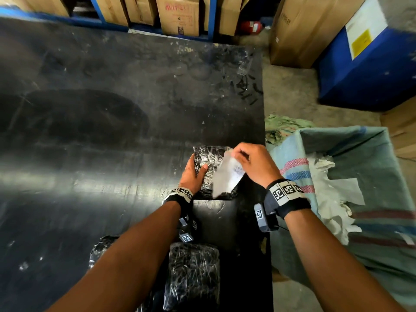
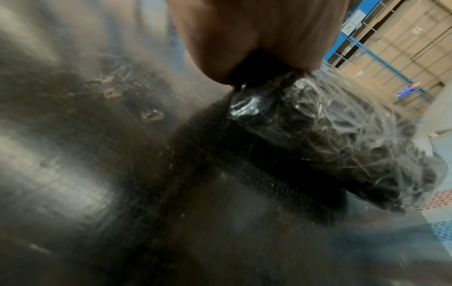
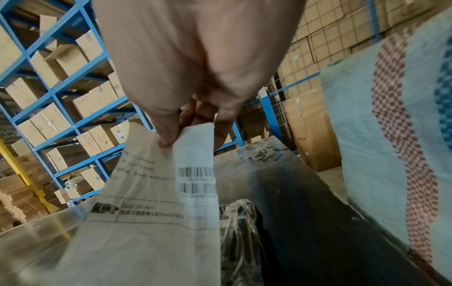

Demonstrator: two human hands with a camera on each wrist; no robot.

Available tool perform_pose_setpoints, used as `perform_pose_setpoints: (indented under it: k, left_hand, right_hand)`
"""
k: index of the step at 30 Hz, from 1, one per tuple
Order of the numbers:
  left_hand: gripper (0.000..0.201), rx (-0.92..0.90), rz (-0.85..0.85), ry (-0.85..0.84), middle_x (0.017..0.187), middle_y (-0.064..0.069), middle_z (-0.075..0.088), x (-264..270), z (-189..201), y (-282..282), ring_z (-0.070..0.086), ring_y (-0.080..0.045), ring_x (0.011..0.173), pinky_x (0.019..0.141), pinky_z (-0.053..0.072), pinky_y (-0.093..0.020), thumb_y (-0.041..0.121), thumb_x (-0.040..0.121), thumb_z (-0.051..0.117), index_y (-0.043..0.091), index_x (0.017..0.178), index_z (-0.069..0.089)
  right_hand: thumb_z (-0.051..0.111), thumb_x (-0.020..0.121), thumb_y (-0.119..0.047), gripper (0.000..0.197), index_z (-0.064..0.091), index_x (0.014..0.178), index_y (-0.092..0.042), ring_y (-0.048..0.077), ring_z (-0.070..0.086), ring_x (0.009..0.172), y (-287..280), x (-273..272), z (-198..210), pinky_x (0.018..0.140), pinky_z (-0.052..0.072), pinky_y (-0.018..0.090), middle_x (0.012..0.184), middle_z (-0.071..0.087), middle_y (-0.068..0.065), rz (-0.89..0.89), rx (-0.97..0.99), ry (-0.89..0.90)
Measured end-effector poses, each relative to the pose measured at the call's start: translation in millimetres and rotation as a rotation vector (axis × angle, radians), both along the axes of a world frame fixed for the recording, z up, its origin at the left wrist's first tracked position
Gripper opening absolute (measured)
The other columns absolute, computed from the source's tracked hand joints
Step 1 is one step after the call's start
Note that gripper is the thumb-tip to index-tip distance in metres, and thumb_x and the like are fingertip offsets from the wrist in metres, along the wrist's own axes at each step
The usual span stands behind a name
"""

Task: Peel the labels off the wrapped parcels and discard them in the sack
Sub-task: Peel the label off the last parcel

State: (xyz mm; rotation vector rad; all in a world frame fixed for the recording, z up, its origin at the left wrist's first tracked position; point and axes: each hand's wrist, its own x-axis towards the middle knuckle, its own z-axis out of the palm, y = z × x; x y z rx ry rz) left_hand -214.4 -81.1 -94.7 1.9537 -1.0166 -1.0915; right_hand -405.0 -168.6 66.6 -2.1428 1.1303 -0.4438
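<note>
Two more wrapped parcels (image 1: 193, 273) lie at the near edge of the counter (image 1: 90, 154), partly under the forearms. Farther along, close to the counter's right edge, sits the parcel being worked (image 1: 208, 161), black contents under crinkled clear film. Left hand (image 1: 191, 174) clamps its left side: thumb on top, fingers hidden behind the far edge, wrist low to the counter. Left wrist view shows the palm pressed against the parcel's end. Right hand (image 1: 254, 163) is raised above the parcel's right side, wrist cocked, back of hand facing up. Its grip is a narrow pinch, thumb (image 3: 166, 131) against fingers, closed on the top edge of the label (image 1: 227, 176). Label is white with barcodes and blurred print; it stands lifted off the film, bowed, with its lower end down at the parcel's near right corner. Whether that end is stuck cannot be told. Sack (image 1: 360, 158), woven, pale green with red and blue stripes, stands open just right of the counter, crumpled white labels (image 1: 331, 192) inside.
</note>
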Motion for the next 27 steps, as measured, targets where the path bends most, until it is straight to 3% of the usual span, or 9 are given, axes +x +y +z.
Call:
perform_pose_setpoints:
  k: [3, 7, 11, 17, 22, 27]
  left_hand:
    - [0.078, 0.001, -0.004, -0.028, 0.152, -0.013, 0.043, -0.6, -0.1, 0.7, 0.045, -0.029, 0.137, 0.112, 0.04, -0.049, 0.05, 0.094, 0.056, 0.013, 0.154, 0.023]
    - [0.079, 0.009, -0.005, -0.019, 0.156, -0.014, 0.036, -1.4, 7.4, 1.2, 0.037, -0.029, 0.142, 0.114, 0.033, -0.039, 0.051, 0.096, 0.053, 0.01, 0.155, 0.02]
    - [0.077, 0.07, -0.038, -0.045, 0.156, -0.016, 0.036, 0.1, 16.2, -2.1, 0.039, -0.032, 0.141, 0.111, 0.034, -0.038, 0.048, 0.097, 0.052, 0.009, 0.155, 0.019]
    - [0.069, 0.19, -0.16, -0.117, 0.152, -0.017, 0.042, 13.5, 39.4, -2.8, 0.047, -0.035, 0.134, 0.109, 0.035, -0.042, 0.054, 0.1, 0.04, 0.012, 0.153, 0.025]
    - [0.068, 0.145, -0.206, -0.115, 0.151, -0.011, 0.045, 35.0, 75.4, 32.5, 0.049, -0.026, 0.134, 0.109, 0.034, -0.034, 0.055, 0.099, 0.043, 0.014, 0.151, 0.03]
    - [0.068, 0.074, -0.188, -0.184, 0.145, -0.007, 0.053, 77.7, 109.9, 118.2, 0.051, -0.024, 0.132, 0.11, 0.037, -0.034, 0.065, 0.093, 0.043, 0.021, 0.145, 0.041]
  right_hand:
    - [0.062, 0.096, -0.012, 0.01, 0.068, 0.091, -0.007, 0.016, 0.061, 0.074, -24.6, -2.9, 31.3, 0.067, 0.049, 0.029, 0.081, 0.067, 0.001, -0.16, -0.139, -0.133]
    - [0.063, 0.095, -0.018, 0.013, 0.071, 0.09, -0.008, 0.016, 0.062, 0.069, -48.8, -1.9, 66.3, 0.064, 0.047, 0.028, 0.076, 0.068, 0.0, -0.125, -0.232, -0.143]
    - [0.066, 0.094, -0.018, 0.011, 0.072, 0.09, -0.01, 0.018, 0.064, 0.07, -36.3, -4.1, 52.3, 0.064, 0.053, 0.037, 0.078, 0.071, 0.001, -0.142, -0.2, -0.103]
    - [0.068, 0.093, -0.015, 0.009, 0.074, 0.088, -0.01, 0.015, 0.063, 0.07, -13.1, -2.5, 37.2, 0.065, 0.053, 0.035, 0.079, 0.072, 0.001, -0.151, -0.131, -0.069]
    - [0.068, 0.093, -0.016, 0.009, 0.074, 0.089, -0.011, 0.012, 0.061, 0.069, 3.5, 2.5, 45.4, 0.066, 0.051, 0.032, 0.079, 0.071, -0.002, -0.173, -0.121, -0.065]
    - [0.067, 0.091, -0.016, 0.01, 0.074, 0.086, -0.011, 0.017, 0.065, 0.072, 26.3, 15.4, 56.1, 0.067, 0.051, 0.033, 0.079, 0.073, 0.0, -0.143, -0.121, -0.106]
